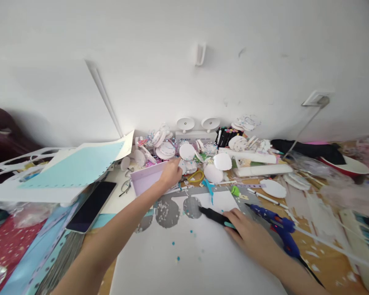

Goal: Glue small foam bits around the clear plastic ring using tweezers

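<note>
My left hand [171, 173] reaches to a heap of small white discs [187, 151], its fingers curled at the edge of the heap. Whether a disc is between them is hidden. My right hand [247, 231] is closed round a black pen-shaped tool with teal trim [214, 215], whose tip points left at a round hole [192, 207] in a white sheet [169, 266]. More round holes lie to the left along the sheet's far edge, showing a grey surface under it. Blue and white specks are scattered over the sheet and the holes.
A lilac tray [147, 178] and a phone [91, 207] are on the left, near a pale blue sheet [80, 164]. A blue glue gun [278, 225] lies at right with its cord. Yellow-handled scissors [197, 177] and black markers [227, 137] sit further back, before the wall.
</note>
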Available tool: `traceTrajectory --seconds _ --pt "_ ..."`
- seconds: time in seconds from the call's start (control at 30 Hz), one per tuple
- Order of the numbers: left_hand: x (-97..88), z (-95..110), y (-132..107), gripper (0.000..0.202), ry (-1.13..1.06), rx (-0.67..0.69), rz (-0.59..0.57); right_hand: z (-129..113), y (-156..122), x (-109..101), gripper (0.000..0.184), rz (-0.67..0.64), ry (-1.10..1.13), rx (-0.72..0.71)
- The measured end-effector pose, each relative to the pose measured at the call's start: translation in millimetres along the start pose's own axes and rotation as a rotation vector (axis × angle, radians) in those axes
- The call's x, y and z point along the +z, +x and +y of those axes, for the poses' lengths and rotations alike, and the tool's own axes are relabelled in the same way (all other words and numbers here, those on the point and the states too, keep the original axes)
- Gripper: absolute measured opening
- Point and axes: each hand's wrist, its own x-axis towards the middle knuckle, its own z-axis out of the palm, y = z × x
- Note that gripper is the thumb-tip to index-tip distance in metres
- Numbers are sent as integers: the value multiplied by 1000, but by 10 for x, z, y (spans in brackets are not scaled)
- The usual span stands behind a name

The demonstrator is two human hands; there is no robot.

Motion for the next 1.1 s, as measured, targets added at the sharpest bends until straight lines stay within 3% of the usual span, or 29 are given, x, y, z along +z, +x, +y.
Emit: traceTrajectory --seconds 0.17,0.33,0.43,0.53,0.63,0.7,0.87,1.0,1.1 --pt "-48 -73 -34 32 129 119 77 39 10 86 31 77 -17 -28" --pt "-208 33 -200 30 167 190 119 25 41 105 29 120 -60 -58" --pt "-347 245 -585 38 137 279 94 -20 86 32 29 111 -78 -44" --pt "-466 523 -1185 38 97 395 -18 -86 199 -85 29 74 -125 -34" --pt "-524 735 -1794 36 71 579 -315 -170 378 -161 29 33 -154 -54" --pt "-511 790 -2115 34 166 659 -441 -235 515 -166 28 21 -153 -71" --pt "-314 707 -2620 33 421 766 -383 -369 859 -118 27 14 -151 -103" --pt "-182 698 -2842 33 485 747 -300 -374 1102 -91 24 27 -145 -102" --pt "-202 770 -2941 32 496 737 -301 -337 1207 -72 30 44 -117 -102"
